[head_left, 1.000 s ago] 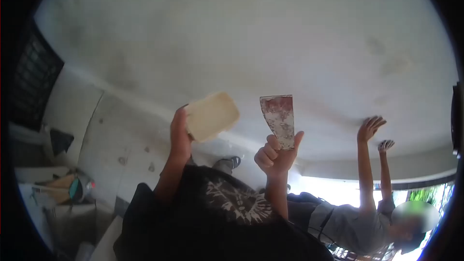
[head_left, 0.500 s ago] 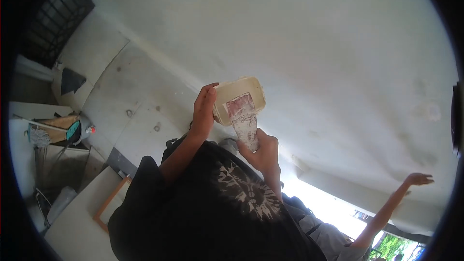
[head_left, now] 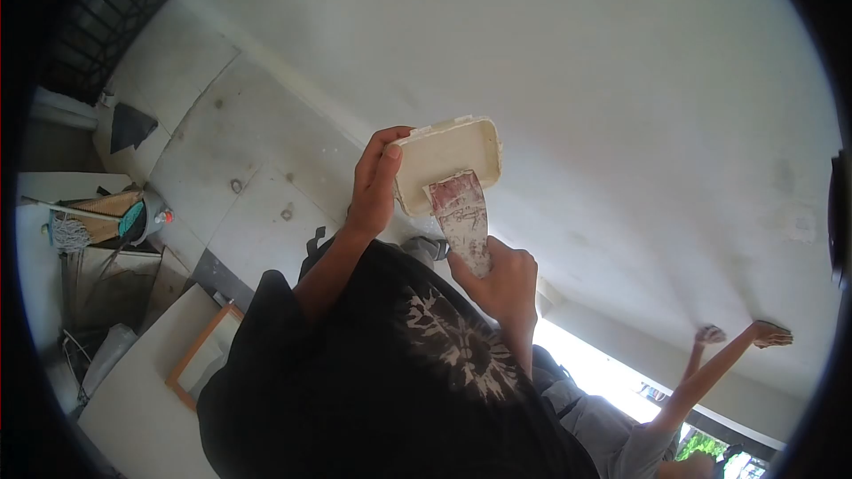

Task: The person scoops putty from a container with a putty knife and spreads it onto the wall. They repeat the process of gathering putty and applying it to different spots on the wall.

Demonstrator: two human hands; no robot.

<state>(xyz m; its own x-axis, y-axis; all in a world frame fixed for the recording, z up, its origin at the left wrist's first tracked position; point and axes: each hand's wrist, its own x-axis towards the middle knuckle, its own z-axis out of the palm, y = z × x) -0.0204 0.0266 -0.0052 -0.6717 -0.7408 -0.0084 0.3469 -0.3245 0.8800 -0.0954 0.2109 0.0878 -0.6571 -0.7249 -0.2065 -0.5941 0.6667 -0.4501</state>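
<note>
A shallow cream tray (head_left: 444,149) is held at its left edge by my left hand (head_left: 376,186), with the thumb on the rim. My right hand (head_left: 504,282) grips a putty knife (head_left: 464,223) near its lower end. The knife is smeared with whitish material and has a reddish patch at its wide end. That wide end overlaps the lower right part of the tray; whether it touches the inside cannot be told.
A co-worker in a grey shirt (head_left: 612,426) stands at lower right, both arms raised to the pale wall (head_left: 621,106). At left are a bucket with tools (head_left: 133,222), a wood-framed item (head_left: 191,359) and a dark metal grille (head_left: 106,22).
The putty knife has shifted right and down relative to the tray, uncovering more of its inside. The tray has risen slightly. The co-worker's second hand now shows against the wall.
</note>
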